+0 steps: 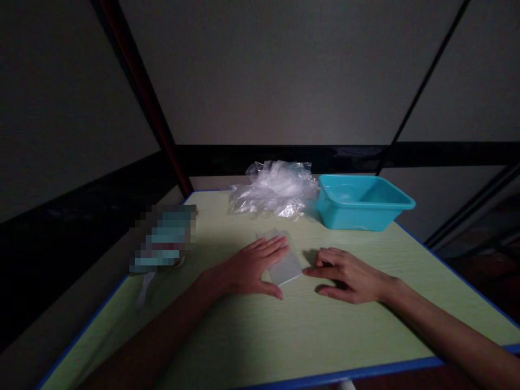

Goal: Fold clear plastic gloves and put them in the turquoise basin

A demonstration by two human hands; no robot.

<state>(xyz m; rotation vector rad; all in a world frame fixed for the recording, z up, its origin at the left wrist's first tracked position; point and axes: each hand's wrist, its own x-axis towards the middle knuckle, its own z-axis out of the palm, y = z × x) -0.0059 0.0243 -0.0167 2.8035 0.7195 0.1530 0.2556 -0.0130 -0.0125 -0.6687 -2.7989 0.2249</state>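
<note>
A small flat whitish square [286,267], like a card or packet in a clear plastic sleeve, lies on the table. My left hand [260,265] rests flat over its left side, fingers stretched out and thumb apart. The fingers cover part of the square, so its exact kind cannot be told. At its right corner the index fingertip of my right hand [345,275] touches or nearly touches the edge. That hand's index finger and thumb are extended and apart, the other fingers curled; nothing shows in it.
Behind the square a pile of crumpled clear plastic bags [280,189] sits at the table's far edge. A turquoise plastic basin [353,216] stands to its right. A blurred-out object [166,238] lies at the left edge. The pale green table [309,336] has a blue rim, with wall panels behind.
</note>
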